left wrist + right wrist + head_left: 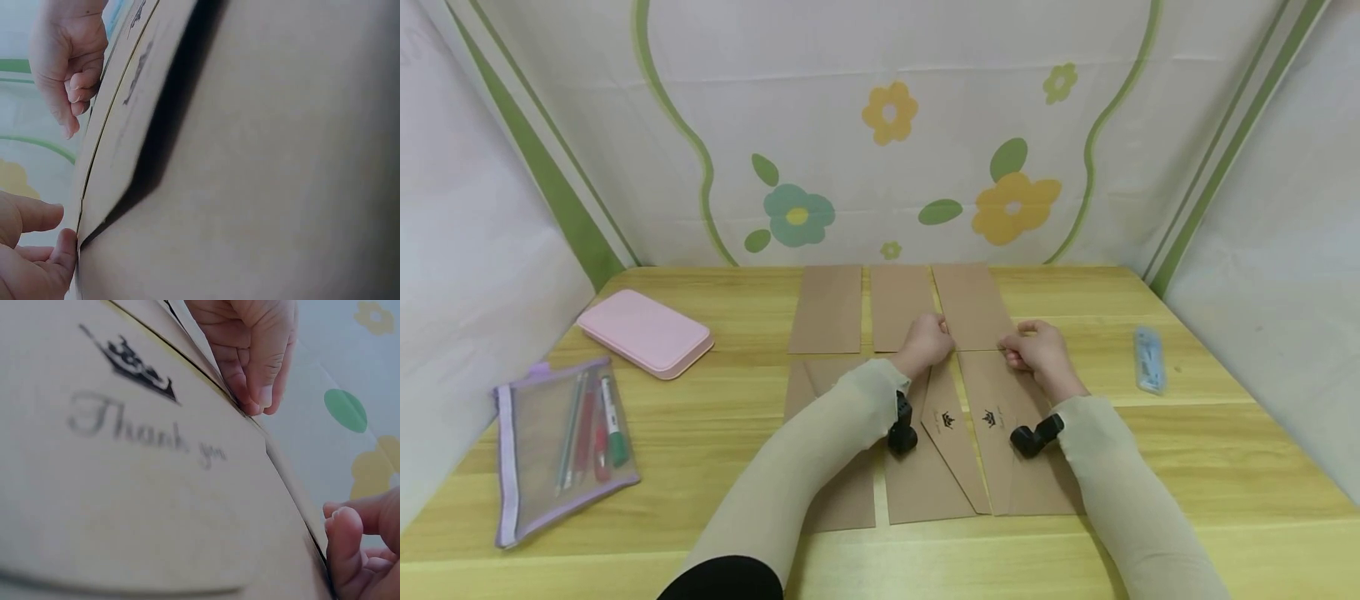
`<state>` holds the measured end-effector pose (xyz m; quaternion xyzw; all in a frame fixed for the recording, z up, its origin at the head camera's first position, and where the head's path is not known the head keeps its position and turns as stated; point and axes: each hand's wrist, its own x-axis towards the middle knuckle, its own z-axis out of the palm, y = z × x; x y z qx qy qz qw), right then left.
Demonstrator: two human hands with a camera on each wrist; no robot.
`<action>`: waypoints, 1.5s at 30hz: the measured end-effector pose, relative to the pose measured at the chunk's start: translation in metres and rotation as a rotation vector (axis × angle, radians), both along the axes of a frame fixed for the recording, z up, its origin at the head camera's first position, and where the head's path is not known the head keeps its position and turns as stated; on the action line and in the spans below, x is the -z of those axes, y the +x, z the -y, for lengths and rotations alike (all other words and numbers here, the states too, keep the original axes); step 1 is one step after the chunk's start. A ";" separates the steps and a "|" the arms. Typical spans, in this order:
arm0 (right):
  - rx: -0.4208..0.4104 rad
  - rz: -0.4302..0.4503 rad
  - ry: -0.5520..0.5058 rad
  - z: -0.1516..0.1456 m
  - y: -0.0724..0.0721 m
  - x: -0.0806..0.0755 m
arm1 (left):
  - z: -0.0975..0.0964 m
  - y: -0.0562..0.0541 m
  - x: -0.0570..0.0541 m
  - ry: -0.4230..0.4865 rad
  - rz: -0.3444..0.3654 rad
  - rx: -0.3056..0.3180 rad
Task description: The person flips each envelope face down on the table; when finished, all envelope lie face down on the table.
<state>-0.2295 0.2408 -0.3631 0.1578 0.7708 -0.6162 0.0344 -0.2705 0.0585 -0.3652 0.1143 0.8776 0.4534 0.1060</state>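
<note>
Brown kraft envelopes lie in two rows in the head view, the front ones bearing a small black crown print. My left hand (927,340) is at the left edge of the back right envelope (972,304), its thumb and fingertips close together on that edge. At the same envelope's near right corner, my right hand (1037,354) pinches with curled fingers. "Thank you" lettering shows under the crown on the front right envelope (156,500) in the right wrist view. A pointed flap stands slightly raised on the front middle envelope (269,137) in the left wrist view.
On the wooden table (737,317), a pink case (646,332) sits at the left. A purple-edged mesh pouch (535,450) with pens and a marker lies nearer. Toward the right edge is a small light-blue packet (1149,360). A flowered cloth (850,50) hangs behind.
</note>
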 end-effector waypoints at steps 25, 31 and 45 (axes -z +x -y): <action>-0.078 -0.055 0.080 0.029 0.001 -0.013 | 0.034 0.018 -0.021 0.310 0.092 0.051; -0.152 -0.061 0.050 0.045 0.010 -0.019 | 0.059 0.022 -0.023 0.306 0.088 0.087; -0.406 -0.036 -0.049 0.096 0.034 -0.022 | 0.133 0.036 -0.023 0.216 0.071 0.117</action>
